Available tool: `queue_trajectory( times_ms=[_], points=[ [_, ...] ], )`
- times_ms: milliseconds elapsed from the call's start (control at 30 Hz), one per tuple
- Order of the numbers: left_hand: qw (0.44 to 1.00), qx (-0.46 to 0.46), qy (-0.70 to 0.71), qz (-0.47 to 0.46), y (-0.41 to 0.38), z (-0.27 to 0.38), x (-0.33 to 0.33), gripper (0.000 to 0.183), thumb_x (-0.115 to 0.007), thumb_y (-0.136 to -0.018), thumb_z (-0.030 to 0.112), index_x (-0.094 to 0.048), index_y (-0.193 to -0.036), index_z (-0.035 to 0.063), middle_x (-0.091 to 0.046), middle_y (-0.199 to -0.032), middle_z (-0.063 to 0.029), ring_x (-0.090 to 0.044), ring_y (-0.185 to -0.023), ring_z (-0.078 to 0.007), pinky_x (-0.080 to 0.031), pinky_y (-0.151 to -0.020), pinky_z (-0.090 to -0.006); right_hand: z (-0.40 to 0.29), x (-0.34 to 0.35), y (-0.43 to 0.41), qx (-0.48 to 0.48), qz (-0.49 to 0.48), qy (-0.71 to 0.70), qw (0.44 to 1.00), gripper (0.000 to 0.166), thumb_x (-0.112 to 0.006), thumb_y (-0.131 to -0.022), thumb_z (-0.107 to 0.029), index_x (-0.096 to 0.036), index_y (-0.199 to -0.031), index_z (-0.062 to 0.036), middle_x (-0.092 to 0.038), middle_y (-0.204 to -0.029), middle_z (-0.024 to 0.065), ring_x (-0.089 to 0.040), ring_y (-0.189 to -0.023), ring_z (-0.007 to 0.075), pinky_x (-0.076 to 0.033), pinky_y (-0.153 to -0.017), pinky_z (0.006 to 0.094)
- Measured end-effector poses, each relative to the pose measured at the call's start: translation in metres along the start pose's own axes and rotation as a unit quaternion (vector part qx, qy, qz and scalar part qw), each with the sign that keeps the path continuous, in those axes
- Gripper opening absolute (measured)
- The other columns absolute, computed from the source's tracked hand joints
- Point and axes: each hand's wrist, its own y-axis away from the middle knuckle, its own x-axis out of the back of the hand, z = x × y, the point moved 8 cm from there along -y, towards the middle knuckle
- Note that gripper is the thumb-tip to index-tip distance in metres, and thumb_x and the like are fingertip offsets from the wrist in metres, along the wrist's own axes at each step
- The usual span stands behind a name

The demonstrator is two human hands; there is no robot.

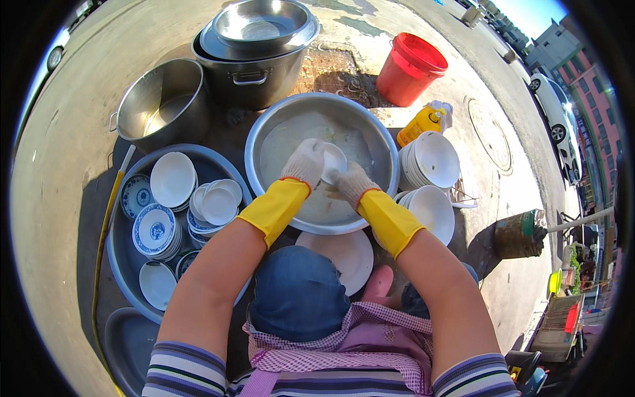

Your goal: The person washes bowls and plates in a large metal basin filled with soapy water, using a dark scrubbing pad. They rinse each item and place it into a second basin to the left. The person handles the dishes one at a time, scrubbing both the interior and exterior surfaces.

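A small white dish [335,163] is held over a wide steel basin [384,149] of cloudy water. My left hand [304,161], in a knit work glove over a yellow rubber glove, grips the dish's left side. At its lower right rim, my gloved right hand [354,183] has its fingers closed on the edge; some of them are hidden or blurred. Food scraps float in the water around the hands. A large white plate [347,258] lies below the basin's near edge, partly covered by my knee.
A blue-grey tub [119,268] at left holds stacked bowls and dishes [172,179]. White bowl stacks [436,160] stand right, beside a yellow bottle [419,124]. Steel pots [166,106] and a red bucket [409,74] stand beyond. A yellow hose [103,238] runs along the left.
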Motion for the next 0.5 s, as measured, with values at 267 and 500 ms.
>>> queue_trajectory(
  times_ms=[267, 500],
  points=[
    [0.994, 0.076, 0.075, -0.031, 0.043, 0.08, 0.003, 0.044, -0.043, -0.109, 0.034, -0.063, -0.135, 0.0048, -0.072, -0.103, -0.0204, -0.071, -0.065, -0.0286, -0.057, -0.057, -0.0363, -0.078, 0.055, 0.036, 0.14, -0.008, 0.065, 0.988, 0.049, -0.06, -0.105, -0.03, -0.058, -0.141, 0.0027, -0.07, -0.121, 0.0226, -0.075, -0.099, 0.0317, -0.067, -0.075, 0.0394],
    [0.987, 0.119, 0.09, 0.065, 0.042, 0.082, 0.016, 0.05, -0.043, -0.109, 0.043, -0.061, -0.141, 0.0082, -0.071, -0.111, -0.0188, -0.071, -0.072, -0.0276, -0.056, -0.056, -0.0339, -0.078, 0.028, 0.018, 0.227, -0.101, -0.027, 0.968, 0.041, -0.064, -0.1, -0.018, -0.063, -0.135, 0.0021, -0.072, -0.119, 0.0167, -0.073, -0.104, 0.03, -0.06, -0.085, 0.0413]
  ],
)
